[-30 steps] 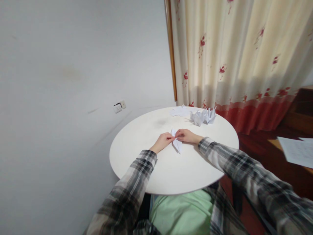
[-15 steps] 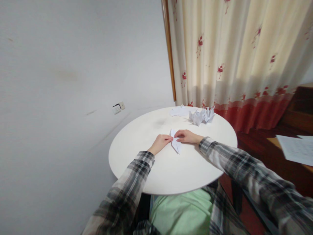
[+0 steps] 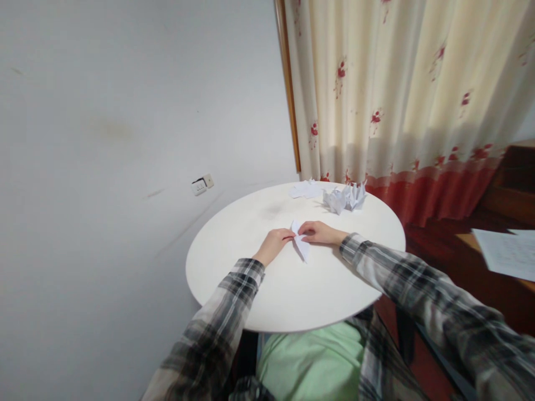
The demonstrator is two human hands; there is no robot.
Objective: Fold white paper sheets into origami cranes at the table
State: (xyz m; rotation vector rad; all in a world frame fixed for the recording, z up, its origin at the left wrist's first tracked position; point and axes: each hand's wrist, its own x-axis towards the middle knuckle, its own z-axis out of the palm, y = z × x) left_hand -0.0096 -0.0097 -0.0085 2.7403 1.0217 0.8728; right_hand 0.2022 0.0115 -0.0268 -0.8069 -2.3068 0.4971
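Note:
A folded piece of white paper lies at the middle of the round white table, long and narrow with pointed ends. My left hand pinches its left edge, fingers pressed together. From the other side, my right hand grips the paper between thumb and fingers. The fingertips of both hands almost meet over its middle and cover part of the folds. Beyond my right hand, several folded paper cranes stand in a cluster.
White paper sheets lie at the table's far edge, left of the cranes. A wall with a socket runs along the left. Behind the table hangs a flowered curtain. Written sheets rest on a wooden surface at the right.
Both hands stay on the folded paper in nearly the same place. Only tiny finger movement shows, and the view has shifted very slightly.

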